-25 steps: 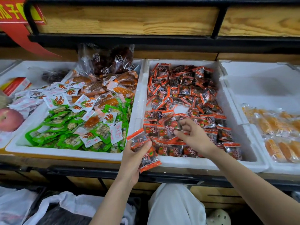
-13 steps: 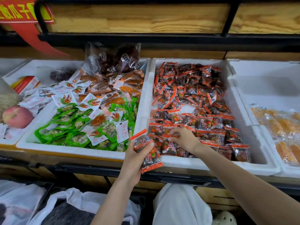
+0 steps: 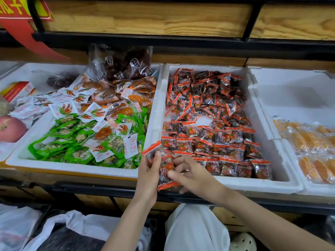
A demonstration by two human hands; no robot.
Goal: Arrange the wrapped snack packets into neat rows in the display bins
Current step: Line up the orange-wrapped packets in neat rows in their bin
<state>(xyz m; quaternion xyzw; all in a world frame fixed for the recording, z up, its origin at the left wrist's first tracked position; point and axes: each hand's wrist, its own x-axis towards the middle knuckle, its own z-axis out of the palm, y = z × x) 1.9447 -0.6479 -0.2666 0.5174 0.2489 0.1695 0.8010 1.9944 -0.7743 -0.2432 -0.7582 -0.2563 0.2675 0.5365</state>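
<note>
While the left hand (image 3: 148, 171) grips a small stack of red-edged snack packets (image 3: 165, 169) at lower centre of the frame, right over the front rim of the middle white foam bin (image 3: 253, 182), the right hand (image 3: 190, 173) meets it, thumb and curled fingers pinching the front packet of that stack. Inside the bin, the front half shows packets in tidy overlapping rows (image 3: 217, 142); the back half, toward upper centre, is a loose heap (image 3: 204, 95). Left of it, a second foam bin (image 3: 72, 167) has green packets (image 3: 72, 151) and white packets (image 3: 63, 108) jumbled together. At the right edge, a third bin (image 3: 290, 98) holds orange packets (image 3: 311, 142).
</note>
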